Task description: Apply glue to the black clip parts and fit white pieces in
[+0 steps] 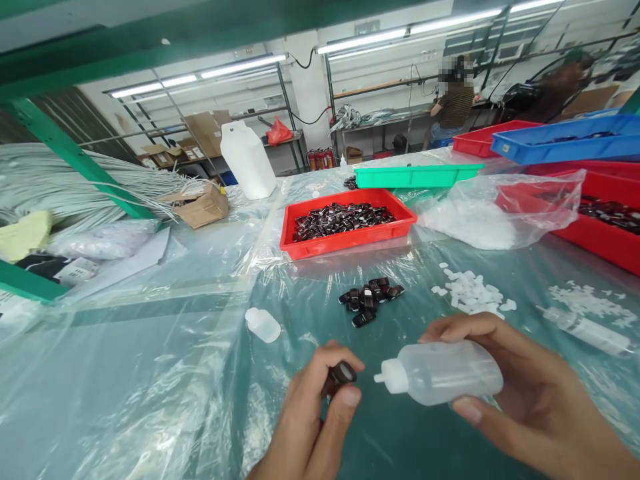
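Observation:
My left hand point(320, 407) pinches a small dark brown part point(343, 374) with a pale round end, between thumb and forefinger. My right hand point(520, 387) is wrapped round a translucent squeeze bottle point(445, 373) lying sideways, its narrow white nozzle pointing at the dark part with a small gap between them. Just beyond both hands, a loose pile of similar dark parts point(367, 299) rests on the plastic-covered table. A heap of small white pieces point(473, 291) lies past my right hand. A smaller white bottle point(263, 325) lies on its side to the left.
A red tray point(350, 243) full of dark parts stands ahead, with a green tray point(420, 176) behind it. To the right are a clear plastic bag point(475, 220), a syringe point(590, 330), and blue point(570, 150) and red trays. A white jug point(249, 160) stands back left; a person point(454, 100) is far off.

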Motion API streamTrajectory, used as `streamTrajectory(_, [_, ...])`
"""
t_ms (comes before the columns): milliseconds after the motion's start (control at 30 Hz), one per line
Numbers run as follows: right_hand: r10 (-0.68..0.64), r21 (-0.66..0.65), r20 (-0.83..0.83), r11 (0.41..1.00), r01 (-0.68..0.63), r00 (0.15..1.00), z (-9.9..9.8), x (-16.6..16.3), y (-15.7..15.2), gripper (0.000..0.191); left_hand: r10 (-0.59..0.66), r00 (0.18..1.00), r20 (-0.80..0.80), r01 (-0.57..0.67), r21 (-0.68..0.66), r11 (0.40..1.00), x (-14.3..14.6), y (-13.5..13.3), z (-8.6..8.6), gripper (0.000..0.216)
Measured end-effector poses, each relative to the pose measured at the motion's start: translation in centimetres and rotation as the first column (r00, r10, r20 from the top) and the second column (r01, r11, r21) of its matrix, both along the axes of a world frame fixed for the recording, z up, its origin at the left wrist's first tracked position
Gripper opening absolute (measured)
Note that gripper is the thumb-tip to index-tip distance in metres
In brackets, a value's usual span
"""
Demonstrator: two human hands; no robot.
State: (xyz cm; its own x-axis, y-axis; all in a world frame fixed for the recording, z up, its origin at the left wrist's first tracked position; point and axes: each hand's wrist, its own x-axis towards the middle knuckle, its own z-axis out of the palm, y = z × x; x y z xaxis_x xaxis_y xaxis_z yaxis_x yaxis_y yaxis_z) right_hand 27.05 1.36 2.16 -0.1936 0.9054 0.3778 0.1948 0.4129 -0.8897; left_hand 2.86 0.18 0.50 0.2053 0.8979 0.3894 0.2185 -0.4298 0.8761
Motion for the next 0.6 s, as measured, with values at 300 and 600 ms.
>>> streamTrajectory(300, [-0.026, 0.107, 0.145, 0.994, 0.011, 0.989, 0.6, -0.1, 0.1, 0.035, 0.029, 0.999, -0.043, -0.021, 0.172, 0.985, 0.6, 0.2, 0.4, 0.022])
streamTrajectory(600, [-0.091, 0.228, 0.183, 0.973, 0.048, 0.979, 0.4, 0.0, 0.1, 0.034, -0.005, 0.970, -0.242, 0.083, 0.315, 0.946, -1.0, 0.9, 0.7, 0.036])
